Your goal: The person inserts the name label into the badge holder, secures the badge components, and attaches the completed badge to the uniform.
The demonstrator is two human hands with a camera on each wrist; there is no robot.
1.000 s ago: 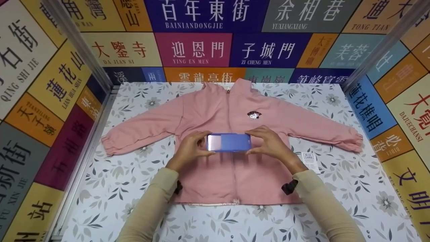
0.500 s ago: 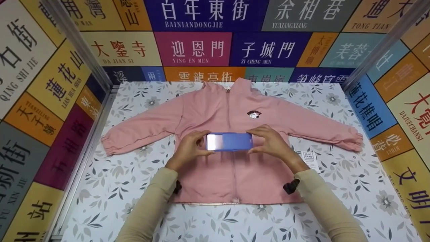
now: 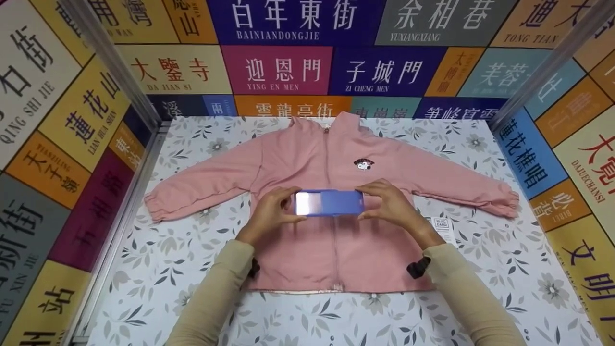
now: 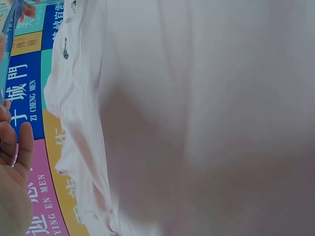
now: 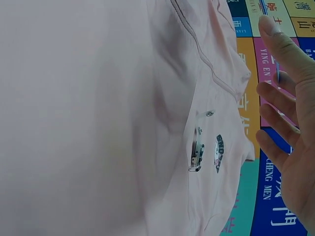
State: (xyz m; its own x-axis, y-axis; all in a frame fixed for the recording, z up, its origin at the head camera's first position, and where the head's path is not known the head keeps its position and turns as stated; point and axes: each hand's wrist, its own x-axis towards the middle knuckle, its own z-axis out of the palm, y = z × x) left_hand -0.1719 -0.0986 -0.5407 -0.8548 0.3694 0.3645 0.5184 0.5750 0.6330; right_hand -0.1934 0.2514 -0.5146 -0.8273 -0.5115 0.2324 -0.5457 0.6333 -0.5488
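Note:
A flat blue rectangular case with a shiny pale panel at its left end is held level above the pink zip-up jacket. My left hand pinches the left end between thumb and fingers. At the right end, my right hand pinches the blue part the same way. The left wrist view shows the case's thin blue edge at the upper left. In the right wrist view my right hand shows thumb and bent fingers, and most of the case is out of sight.
Under the jacket lies a white table cover with grey flowers and leaves. A white paper tag sticks out at the jacket's right side. Panels with large lettering stand at the back and both sides. Jacket sleeves spread outward.
The right hand has shifted slightly right with the blue part. The case looks longer, and more of the pale panel shows. The left hand has barely moved; the jacket lies unchanged.

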